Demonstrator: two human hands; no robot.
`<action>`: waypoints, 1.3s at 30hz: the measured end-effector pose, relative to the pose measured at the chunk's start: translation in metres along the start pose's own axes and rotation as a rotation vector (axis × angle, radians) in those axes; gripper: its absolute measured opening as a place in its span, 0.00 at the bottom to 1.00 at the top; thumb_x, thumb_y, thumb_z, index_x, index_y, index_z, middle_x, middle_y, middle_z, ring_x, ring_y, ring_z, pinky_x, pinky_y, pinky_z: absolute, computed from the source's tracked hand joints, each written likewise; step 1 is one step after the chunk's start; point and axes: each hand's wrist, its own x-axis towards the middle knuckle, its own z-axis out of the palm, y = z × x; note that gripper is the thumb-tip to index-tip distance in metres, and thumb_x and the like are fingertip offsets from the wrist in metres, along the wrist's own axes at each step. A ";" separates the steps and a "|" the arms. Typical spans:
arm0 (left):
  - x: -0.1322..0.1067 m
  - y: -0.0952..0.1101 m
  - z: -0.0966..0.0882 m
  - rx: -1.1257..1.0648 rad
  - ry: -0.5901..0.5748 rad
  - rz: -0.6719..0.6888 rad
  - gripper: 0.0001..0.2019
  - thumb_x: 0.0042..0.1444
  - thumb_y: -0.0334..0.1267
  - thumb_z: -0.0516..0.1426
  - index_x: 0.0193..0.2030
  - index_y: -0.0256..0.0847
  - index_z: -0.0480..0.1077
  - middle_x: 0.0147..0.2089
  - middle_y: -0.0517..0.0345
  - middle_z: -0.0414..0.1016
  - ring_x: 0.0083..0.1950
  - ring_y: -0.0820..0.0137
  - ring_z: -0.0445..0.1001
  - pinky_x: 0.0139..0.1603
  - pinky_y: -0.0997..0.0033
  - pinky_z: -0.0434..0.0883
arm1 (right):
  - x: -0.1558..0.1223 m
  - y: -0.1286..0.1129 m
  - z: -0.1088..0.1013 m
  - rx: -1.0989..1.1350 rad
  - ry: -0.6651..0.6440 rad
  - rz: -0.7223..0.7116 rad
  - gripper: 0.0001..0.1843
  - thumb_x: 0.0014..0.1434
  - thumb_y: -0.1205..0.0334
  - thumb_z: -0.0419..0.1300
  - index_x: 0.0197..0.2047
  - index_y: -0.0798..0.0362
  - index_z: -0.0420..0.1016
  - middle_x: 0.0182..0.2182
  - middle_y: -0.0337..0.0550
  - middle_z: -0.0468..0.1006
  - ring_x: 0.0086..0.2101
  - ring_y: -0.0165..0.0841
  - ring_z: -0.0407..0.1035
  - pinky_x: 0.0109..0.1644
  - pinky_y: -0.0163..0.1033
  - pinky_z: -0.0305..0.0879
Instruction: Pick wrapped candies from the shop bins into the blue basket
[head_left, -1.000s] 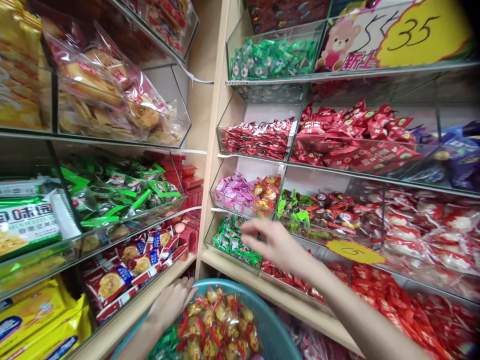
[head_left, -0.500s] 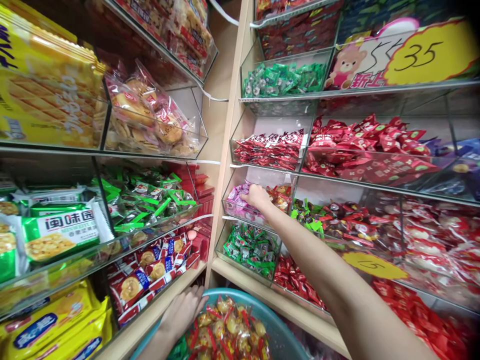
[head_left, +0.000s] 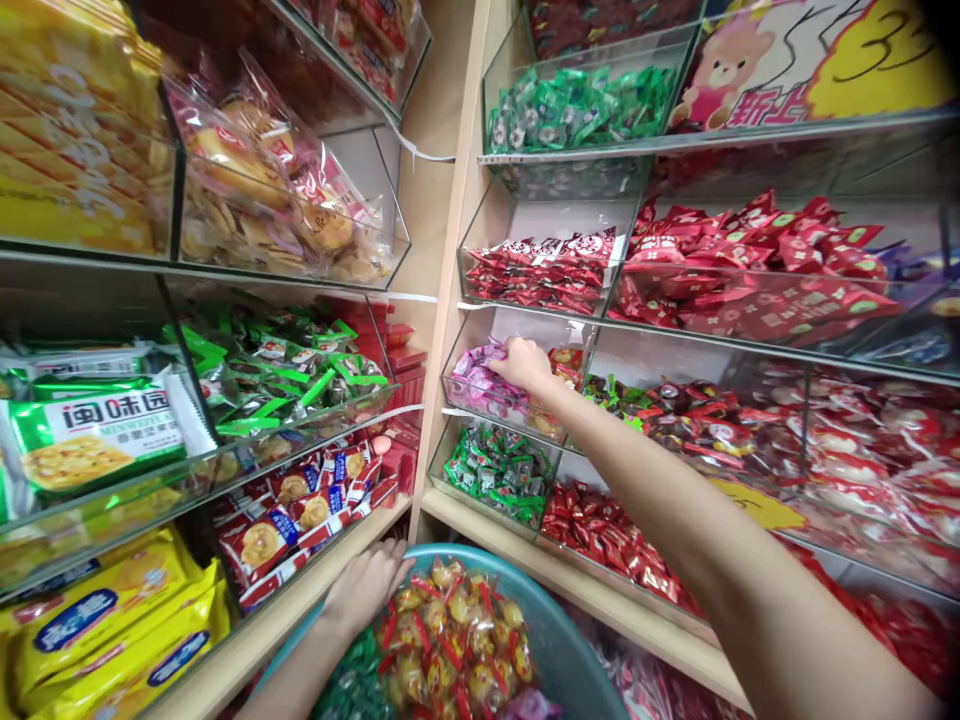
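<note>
My right hand [head_left: 527, 366] reaches into a small clear bin on the right-hand shelves. Its fingers are curled on purple-wrapped candies [head_left: 476, 372], and the fingertips are partly hidden. Brown and red wrapped candies [head_left: 566, 366] share that bin, to the right of the hand. Low in front, my left hand [head_left: 369, 582] is closed over the rim of a teal basin [head_left: 574, 640]. Inside the basin are clear-wrapped golden candies with red ties [head_left: 450, 640], green-wrapped candies [head_left: 356, 680] and a bit of purple wrapping [head_left: 531, 704].
Green candies [head_left: 495, 470] fill the bin below my right hand, and red packets [head_left: 544, 270] the one above. A wooden upright [head_left: 442, 230] divides the two shelf units. Biscuit packs [head_left: 105, 430] line the left shelves. Clear bin fronts and wooden ledges [head_left: 480, 540] edge the space.
The view has tipped downward, so the shelves sit higher and more of the basin shows. My right hand stays at the purple candies, my left hand on the rim.
</note>
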 end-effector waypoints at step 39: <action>-0.002 0.002 0.003 0.087 -0.045 0.053 0.23 0.64 0.45 0.37 0.54 0.36 0.66 0.47 0.45 0.74 0.50 0.61 0.73 0.47 0.61 0.70 | -0.331 0.045 0.097 0.341 -0.688 -0.451 0.11 0.56 0.55 0.57 0.38 0.52 0.72 0.37 0.42 0.75 0.41 0.37 0.67 0.49 0.40 0.57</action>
